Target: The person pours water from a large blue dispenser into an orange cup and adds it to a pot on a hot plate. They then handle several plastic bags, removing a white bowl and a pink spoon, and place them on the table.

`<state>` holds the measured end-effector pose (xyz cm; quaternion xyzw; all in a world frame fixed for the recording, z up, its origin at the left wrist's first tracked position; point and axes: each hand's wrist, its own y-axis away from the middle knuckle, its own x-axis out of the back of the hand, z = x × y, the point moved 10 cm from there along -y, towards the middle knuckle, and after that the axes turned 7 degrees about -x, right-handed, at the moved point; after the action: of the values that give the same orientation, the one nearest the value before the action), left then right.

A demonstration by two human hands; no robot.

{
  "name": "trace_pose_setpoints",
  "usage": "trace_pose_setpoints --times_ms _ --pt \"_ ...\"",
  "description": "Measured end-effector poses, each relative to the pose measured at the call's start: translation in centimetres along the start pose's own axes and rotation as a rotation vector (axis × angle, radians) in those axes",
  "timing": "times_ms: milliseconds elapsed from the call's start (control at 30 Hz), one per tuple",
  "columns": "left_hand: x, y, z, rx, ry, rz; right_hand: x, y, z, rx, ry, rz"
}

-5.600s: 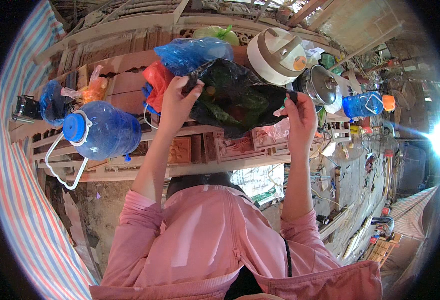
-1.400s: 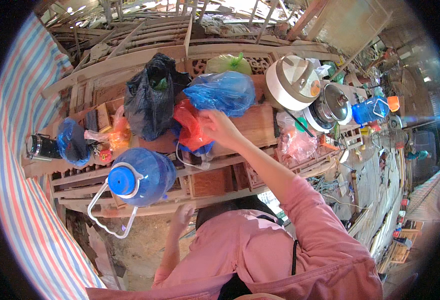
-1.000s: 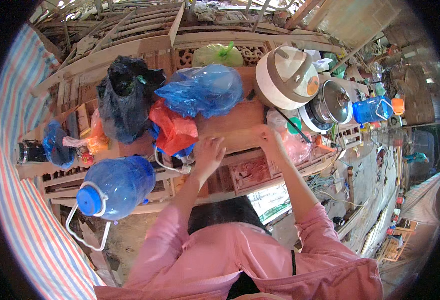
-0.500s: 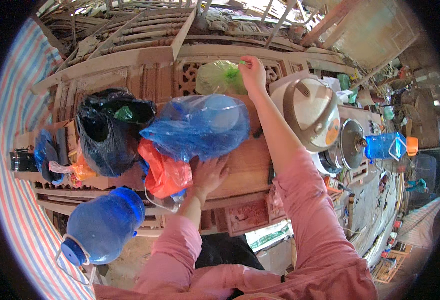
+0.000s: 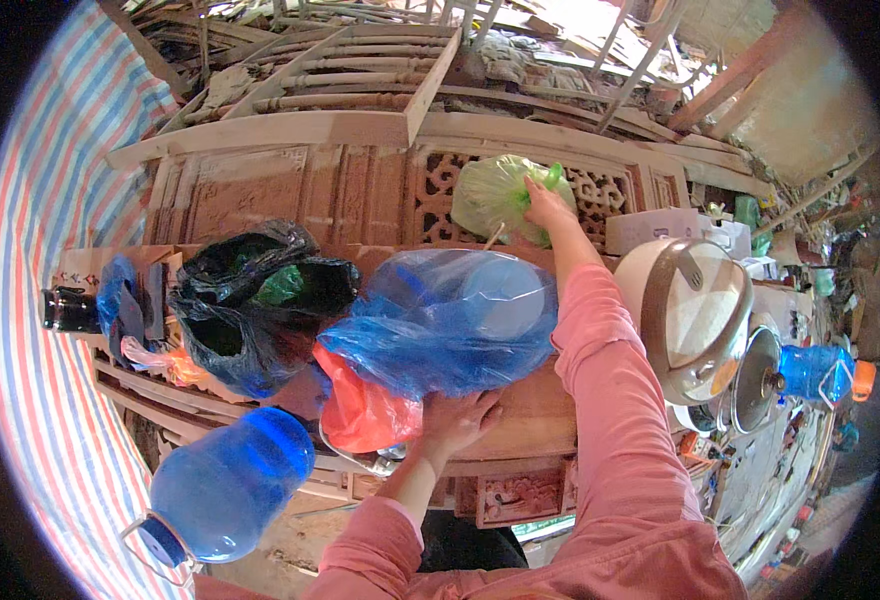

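Far across the wooden bench, my right hand (image 5: 550, 208) is closed on the tied top of a pale green plastic bag (image 5: 492, 190). That bag rests before a carved wooden panel, and its contents cannot be made out. Nearer to me, my left hand (image 5: 457, 422) lies on the wood with its fingers stretched out, holding nothing visible. A red plastic bag (image 5: 365, 405) sits just left of it. Above its fingers is the edge of a translucent blue bag (image 5: 430, 345), with a round pale thing showing inside. A thin pale stick (image 5: 495, 236) pokes up between the blue and green bags.
A black plastic bag (image 5: 250, 300) and a large blue water jug (image 5: 230, 487) are at left. On the right stand a beige rice cooker (image 5: 685, 315), a lidded pot (image 5: 757, 380) and a smaller blue jug (image 5: 816, 372). Carved panels (image 5: 250, 195) line the back.
The whole view has shifted, so things appear farther right and lower. My right hand has come down closer against the green bag's top. My left hand stays by the red bag.
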<state>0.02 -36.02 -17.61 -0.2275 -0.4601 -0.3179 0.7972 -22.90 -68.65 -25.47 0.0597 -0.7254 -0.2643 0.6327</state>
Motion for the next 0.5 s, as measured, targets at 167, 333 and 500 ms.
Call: trace_pose_setpoints --times_ms 167,333,500 --pt "-1.3 0.1 -0.5 0.059 0.170 -0.121 -1.4 -1.9 -0.2 -0.017 0.102 0.002" --pt "-0.7 0.3 -0.3 0.077 0.171 -0.101 0.8 -2.7 0.4 -0.056 -0.051 0.080" --pt "0.1 0.2 -0.1 0.025 0.061 -0.006 5.0 -3.6 1.5 -0.058 -0.277 0.368"
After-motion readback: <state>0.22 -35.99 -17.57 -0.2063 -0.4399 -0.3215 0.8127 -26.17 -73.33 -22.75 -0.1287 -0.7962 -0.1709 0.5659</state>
